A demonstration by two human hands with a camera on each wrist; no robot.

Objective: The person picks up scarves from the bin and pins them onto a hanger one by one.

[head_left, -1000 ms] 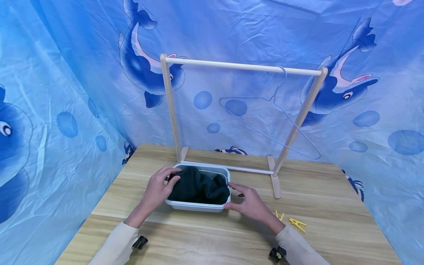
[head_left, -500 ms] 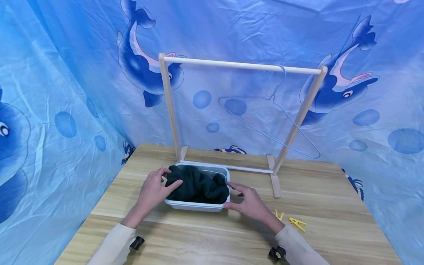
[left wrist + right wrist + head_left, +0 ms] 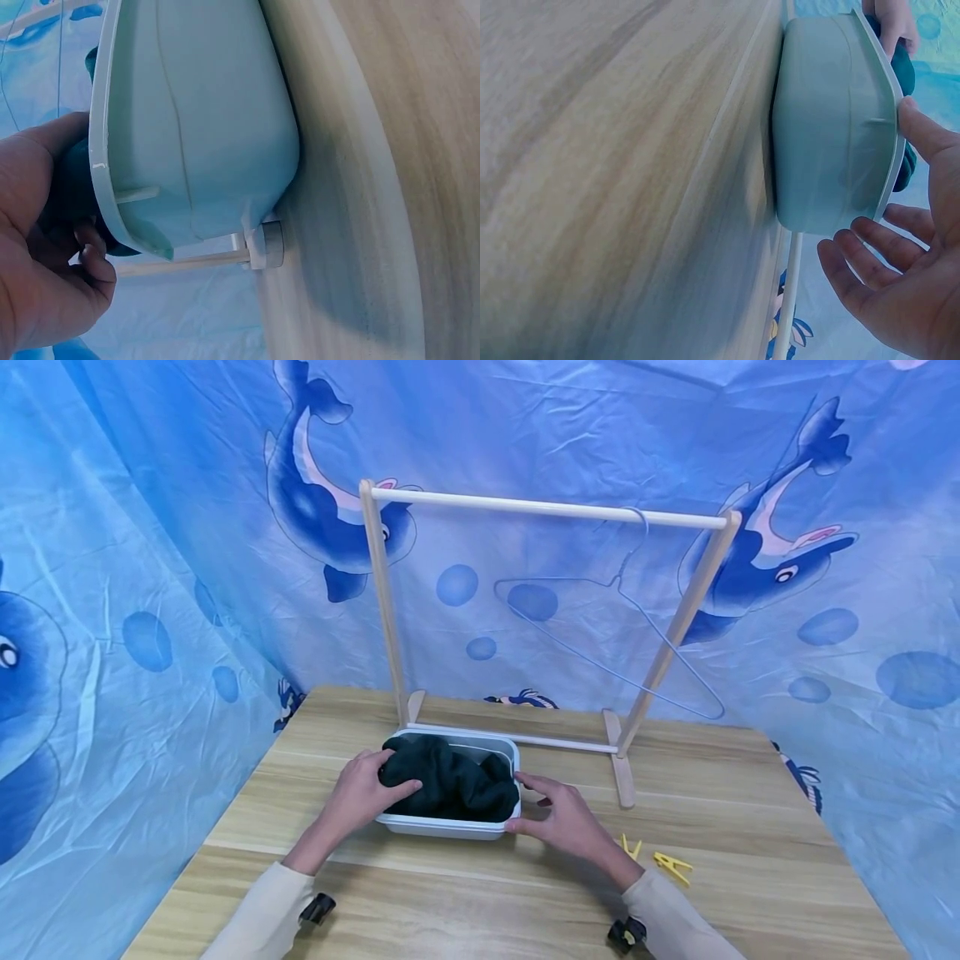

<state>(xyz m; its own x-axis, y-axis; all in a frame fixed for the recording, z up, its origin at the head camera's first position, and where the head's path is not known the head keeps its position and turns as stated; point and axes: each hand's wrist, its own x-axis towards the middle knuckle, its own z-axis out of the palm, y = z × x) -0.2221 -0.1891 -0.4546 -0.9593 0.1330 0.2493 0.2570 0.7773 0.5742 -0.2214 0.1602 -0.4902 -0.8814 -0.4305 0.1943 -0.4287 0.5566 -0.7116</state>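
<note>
A dark green bundle of cloth (image 3: 446, 777) lies heaped in a pale grey-green plastic basin (image 3: 446, 831). At the basin's left end, my left hand (image 3: 358, 792) grips the cloth, its thumb on top and its fingers curled in over the rim. The left wrist view shows those curled fingers (image 3: 91, 259) beside the cloth. My right hand (image 3: 566, 817) touches the basin's right end with thumb and forefinger; its other fingers hang loosely spread in the right wrist view. How the cloth is folded underneath is hidden.
A wooden rack (image 3: 682, 627) stands behind the basin, with a blue wire hanger (image 3: 573, 652) hooked on its top bar toward the right. Two yellow clothespins (image 3: 673, 867) lie right of my right hand on the wooden table (image 3: 465, 910).
My left hand first slid slightly left, then came back right and farther over the cloth, its fingers closing on it. My right hand and the basin have stayed nearly still.
</note>
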